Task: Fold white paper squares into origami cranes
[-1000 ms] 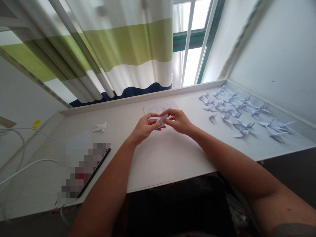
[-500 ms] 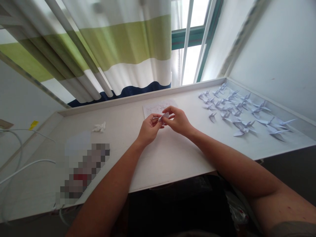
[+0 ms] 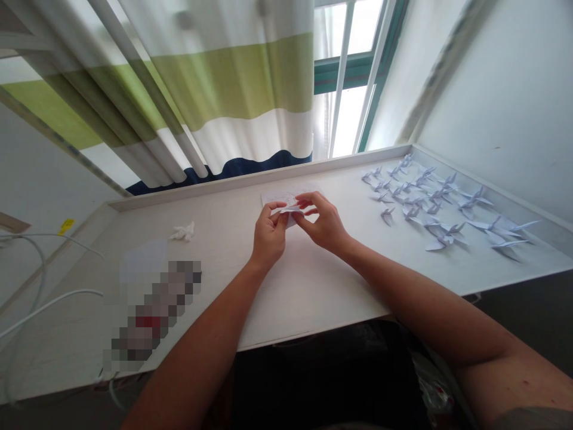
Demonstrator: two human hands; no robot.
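Folded paper runs lengthwise left-to-right, left fingers pinching it, right fingers apart

Paper between hands, cranes to right

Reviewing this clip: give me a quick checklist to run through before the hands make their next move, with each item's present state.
1. Left hand grips the folded paper: ok, pinched between thumb and fingers.
2. Right hand grips it too: cannot tell; the thumb is close to it, the other fingers are spread.
3. Paper birds clear of both hands: ok, grouped on the right of the desk.
4. Crumpled tissue clear of both hands: ok, off to the left.
5. Marked sheet fully visible: not ok, the hands partly cover it.
6. Creases sharp: cannot tell, too small.
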